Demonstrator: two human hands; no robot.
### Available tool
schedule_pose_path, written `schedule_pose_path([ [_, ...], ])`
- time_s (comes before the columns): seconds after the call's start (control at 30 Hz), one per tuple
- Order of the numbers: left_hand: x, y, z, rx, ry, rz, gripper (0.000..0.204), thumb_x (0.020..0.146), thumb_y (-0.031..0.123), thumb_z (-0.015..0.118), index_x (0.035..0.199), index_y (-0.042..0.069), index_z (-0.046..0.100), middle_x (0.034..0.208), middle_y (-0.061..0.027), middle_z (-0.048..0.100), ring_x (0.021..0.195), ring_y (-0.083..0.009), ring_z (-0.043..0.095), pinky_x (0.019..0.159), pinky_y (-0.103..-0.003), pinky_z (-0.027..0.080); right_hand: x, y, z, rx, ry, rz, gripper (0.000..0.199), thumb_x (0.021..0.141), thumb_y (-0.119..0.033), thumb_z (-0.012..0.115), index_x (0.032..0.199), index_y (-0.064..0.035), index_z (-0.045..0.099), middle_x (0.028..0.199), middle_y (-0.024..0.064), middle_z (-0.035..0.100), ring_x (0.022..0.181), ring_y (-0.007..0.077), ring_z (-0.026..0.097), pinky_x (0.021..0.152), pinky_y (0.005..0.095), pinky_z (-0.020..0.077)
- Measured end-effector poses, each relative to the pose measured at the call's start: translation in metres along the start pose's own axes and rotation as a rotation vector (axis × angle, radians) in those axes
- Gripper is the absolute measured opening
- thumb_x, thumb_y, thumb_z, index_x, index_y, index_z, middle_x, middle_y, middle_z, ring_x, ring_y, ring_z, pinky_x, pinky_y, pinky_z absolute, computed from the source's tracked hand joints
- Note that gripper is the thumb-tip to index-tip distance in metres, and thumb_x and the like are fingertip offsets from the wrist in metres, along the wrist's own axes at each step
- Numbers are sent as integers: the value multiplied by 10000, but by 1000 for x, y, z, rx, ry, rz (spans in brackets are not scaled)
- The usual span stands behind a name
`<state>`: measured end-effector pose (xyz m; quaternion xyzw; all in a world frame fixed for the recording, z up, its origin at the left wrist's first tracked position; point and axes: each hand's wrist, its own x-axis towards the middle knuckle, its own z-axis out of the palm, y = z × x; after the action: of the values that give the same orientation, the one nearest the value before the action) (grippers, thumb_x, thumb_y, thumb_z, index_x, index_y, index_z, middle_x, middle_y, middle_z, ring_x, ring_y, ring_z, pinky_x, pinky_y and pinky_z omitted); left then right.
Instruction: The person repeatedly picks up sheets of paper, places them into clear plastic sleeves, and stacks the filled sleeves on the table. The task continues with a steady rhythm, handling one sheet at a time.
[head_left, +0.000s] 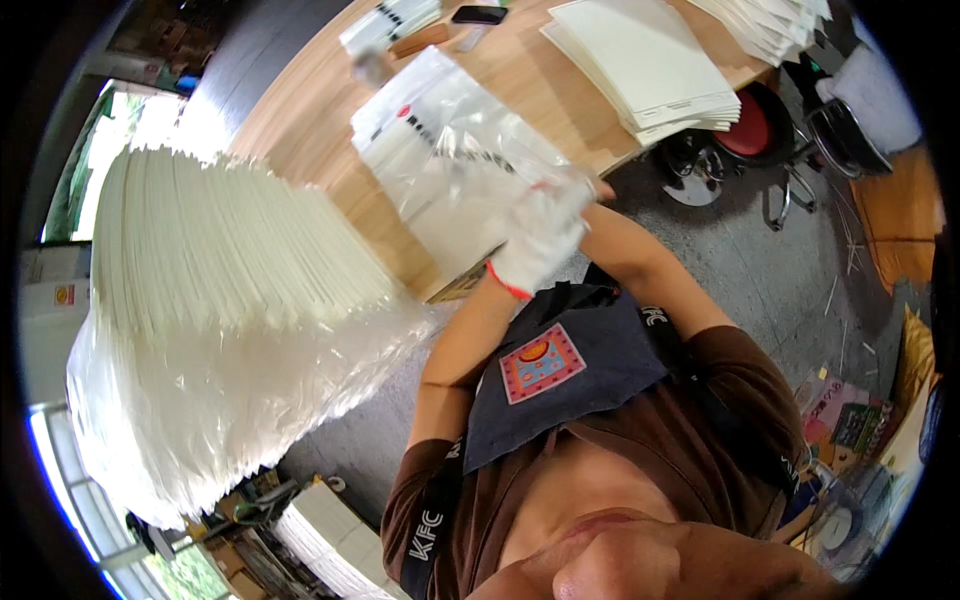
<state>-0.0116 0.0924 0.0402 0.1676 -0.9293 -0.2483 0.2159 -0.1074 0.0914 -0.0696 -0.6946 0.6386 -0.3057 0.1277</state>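
My left hand (538,238) wears a white knit glove with a red cuff. It meets my right hand (602,190) in front of my body, at the table's near edge. Both are smeared by motion. The glove hides most of the right hand, so I cannot tell what either one holds. Just beyond the hands, a stack of clear plastic bags (440,130) with dark and red print lies on the wooden table (300,110), its near end beside the left glove.
At my left stands a tall mass of white sheets (220,240) in clear plastic wrap (240,390). White paper stacks (640,60) lie at the table's right. A dark phone (480,15) is at the far edge. A red-seated stool (745,125) stands on the floor at right.
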Motion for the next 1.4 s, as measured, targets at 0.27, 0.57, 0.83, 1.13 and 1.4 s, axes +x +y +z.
schedule_pose_path([
  [0.27, -33, -107, 51, -223, 303, -286, 157, 918, 113, 510, 1025, 51, 606, 919, -93, 643, 877, -201, 608, 788, -312, 469, 2, 46, -58, -178, -332, 184, 211, 858, -220, 494, 1004, -116, 605, 922, 150, 636, 816, 306, 607, 718, 420, 481],
  [0.57, 12, -112, 51, -512, 40, -549, 206, 930, 90, 486, 1100, 20, 581, 1002, -91, 633, 812, -98, 575, 710, -245, 459, -38, 184, -129, -697, 40, 202, 193, 849, -209, 505, 1005, -120, 578, 986, 58, 619, 886, 258, 629, 756, 404, 518],
  [0.83, 80, -83, 98, -1454, -17, -800, 314, 942, 241, 486, 1142, 8, 556, 1047, -76, 609, 908, -147, 572, 759, -298, 489, -35, 94, -148, -672, -34, -53, 162, 760, -261, 588, 834, -118, 604, 814, 60, 646, 702, 260, 640, 683, 398, 511],
  [1.13, 45, -70, 39, -1097, -150, -853, 371, 822, 25, 498, 1168, -108, 483, 983, -207, 640, 756, -276, 668, 661, -357, 556, -107, 148, -111, 1498, 285, 688, 427, 892, -256, 592, 1213, 16, 515, 1183, 132, 567, 1124, 204, 532, 919, 367, 464],
  [1.4, 15, -36, 106, 97, -389, -317, 828, 780, 261, 578, 1451, 55, 139, 1491, -173, 229, 1113, -296, 557, 913, -347, 463, -78, 85, -72, 471, 246, 674, 423, 852, -394, 581, 1134, -79, 606, 1114, 148, 618, 967, 258, 617, 842, 325, 466],
])
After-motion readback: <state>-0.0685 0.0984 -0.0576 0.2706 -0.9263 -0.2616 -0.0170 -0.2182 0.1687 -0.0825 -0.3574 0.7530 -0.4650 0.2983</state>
